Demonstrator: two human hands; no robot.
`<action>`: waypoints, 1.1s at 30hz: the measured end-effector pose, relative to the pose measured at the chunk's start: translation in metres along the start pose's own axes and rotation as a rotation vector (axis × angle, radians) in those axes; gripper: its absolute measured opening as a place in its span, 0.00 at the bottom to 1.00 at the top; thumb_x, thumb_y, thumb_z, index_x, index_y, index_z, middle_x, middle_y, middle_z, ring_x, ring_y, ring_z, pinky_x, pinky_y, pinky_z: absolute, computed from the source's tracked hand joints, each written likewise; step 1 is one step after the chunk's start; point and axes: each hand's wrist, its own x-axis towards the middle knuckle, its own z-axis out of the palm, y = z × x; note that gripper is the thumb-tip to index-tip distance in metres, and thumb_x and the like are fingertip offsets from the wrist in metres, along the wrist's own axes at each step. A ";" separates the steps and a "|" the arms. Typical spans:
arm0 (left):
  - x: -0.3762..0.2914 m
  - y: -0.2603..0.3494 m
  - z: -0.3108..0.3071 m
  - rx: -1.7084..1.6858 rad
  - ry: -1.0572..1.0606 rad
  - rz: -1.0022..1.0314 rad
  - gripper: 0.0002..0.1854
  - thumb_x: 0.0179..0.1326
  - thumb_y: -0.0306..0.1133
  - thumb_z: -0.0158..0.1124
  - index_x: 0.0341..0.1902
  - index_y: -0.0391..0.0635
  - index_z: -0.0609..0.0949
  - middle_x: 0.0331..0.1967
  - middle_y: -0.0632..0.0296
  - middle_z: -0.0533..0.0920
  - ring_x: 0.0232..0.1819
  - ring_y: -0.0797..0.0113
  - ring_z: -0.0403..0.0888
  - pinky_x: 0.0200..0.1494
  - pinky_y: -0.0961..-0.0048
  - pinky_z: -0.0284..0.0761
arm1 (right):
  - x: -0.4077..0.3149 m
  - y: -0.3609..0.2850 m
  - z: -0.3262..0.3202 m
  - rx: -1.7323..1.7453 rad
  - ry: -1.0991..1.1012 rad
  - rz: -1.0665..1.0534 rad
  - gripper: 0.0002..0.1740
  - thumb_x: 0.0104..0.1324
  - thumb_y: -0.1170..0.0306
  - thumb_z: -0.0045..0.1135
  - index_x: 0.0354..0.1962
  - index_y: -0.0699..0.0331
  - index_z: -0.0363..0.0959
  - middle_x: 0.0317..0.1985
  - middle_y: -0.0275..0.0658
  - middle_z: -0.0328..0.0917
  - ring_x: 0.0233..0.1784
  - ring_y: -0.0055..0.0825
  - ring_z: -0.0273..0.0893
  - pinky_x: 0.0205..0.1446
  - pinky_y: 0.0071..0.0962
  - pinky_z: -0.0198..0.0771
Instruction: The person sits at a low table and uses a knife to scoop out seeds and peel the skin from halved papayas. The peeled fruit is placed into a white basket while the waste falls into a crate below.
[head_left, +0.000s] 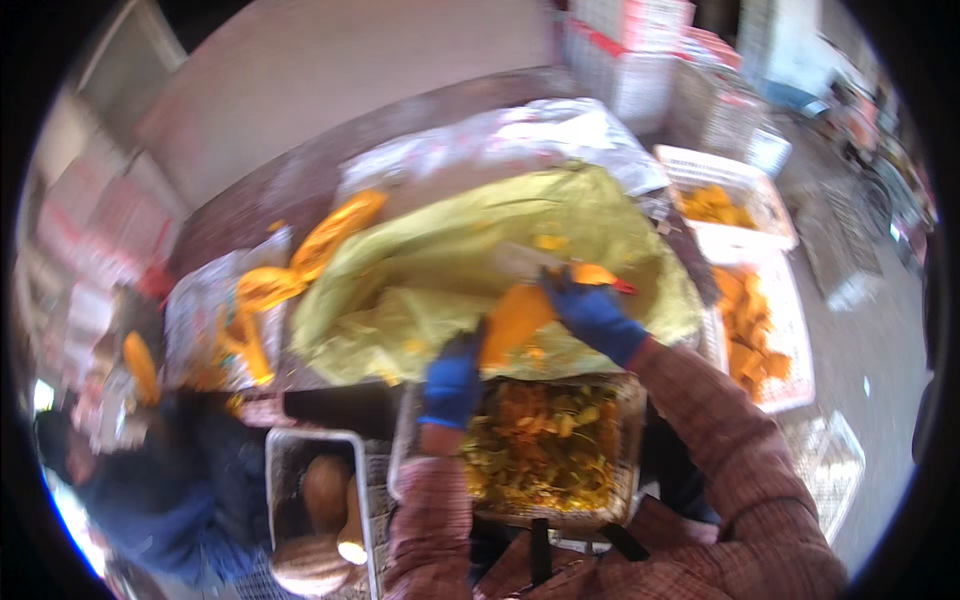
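My left hand (454, 375), in a blue glove, grips the near end of a peeled orange squash piece (517, 319), which looks like pumpkin. At the piece's far end is my right hand (592, 307), also gloved in blue. A blurred blade (521, 260) and a bit of red handle (624, 286) show by the right hand, so a knife seems held in it. Beneath both hands lies a yellow-green plastic sheet (465, 225) with orange scraps. Just below the hands, a crate (630, 480) holds peel and scraps.
Peeled squash (337, 232) lies on the left of the table. White baskets of orange pieces (750, 330) stand at the right. Lower left, a crate (361, 480) holds unpeeled squash (326, 491). A person in dark clothing (165, 502) is close at the left.
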 end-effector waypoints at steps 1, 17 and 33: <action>0.004 -0.003 -0.011 0.021 -0.024 0.005 0.42 0.55 0.25 0.67 0.76 0.58 0.68 0.54 0.51 0.83 0.50 0.47 0.82 0.50 0.53 0.80 | 0.004 0.004 0.004 0.115 0.149 -0.055 0.32 0.69 0.71 0.51 0.70 0.67 0.59 0.51 0.57 0.74 0.36 0.48 0.81 0.33 0.46 0.76; 0.118 0.023 -0.094 -0.733 0.145 -0.129 0.36 0.64 0.24 0.65 0.77 0.49 0.67 0.69 0.51 0.75 0.64 0.56 0.78 0.63 0.63 0.74 | -0.002 0.024 -0.015 0.635 0.098 0.260 0.31 0.63 0.65 0.57 0.60 0.74 0.63 0.30 0.49 0.81 0.31 0.50 0.82 0.32 0.49 0.72; -0.057 0.059 0.099 -1.984 -0.293 -0.737 0.26 0.74 0.40 0.56 0.69 0.38 0.70 0.69 0.48 0.72 0.69 0.52 0.72 0.71 0.56 0.70 | 0.009 -0.033 0.084 0.940 -0.086 0.608 0.18 0.72 0.61 0.48 0.47 0.62 0.80 0.41 0.53 0.85 0.46 0.52 0.84 0.44 0.42 0.79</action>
